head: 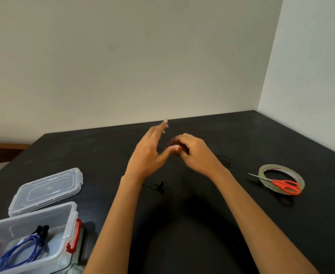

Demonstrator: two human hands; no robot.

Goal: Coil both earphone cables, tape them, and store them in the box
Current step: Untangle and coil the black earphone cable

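Right hand (194, 153) curled, pinching the thin black earphone cable (225, 160); blurred, so coil size is unclear. Left hand (149, 153) flat, fingers straight, holding nothing. Earbuds (161, 185) lie loose on the matte table (251, 135). Suggest even loops, light tension. Blue cable (22, 252) already in the clear plastic box (71, 220), near left; tape (265, 169) right.

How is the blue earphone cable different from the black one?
Colour: the blue cable is bright blue, the black cable black. Place: the blue cable lies inside the clear box; the black cable is out on the table. State: the blue cable is gathered in a bundle; the black cable trails loose, part of it seemingly held in the right hand. Both are thin earphone cables.
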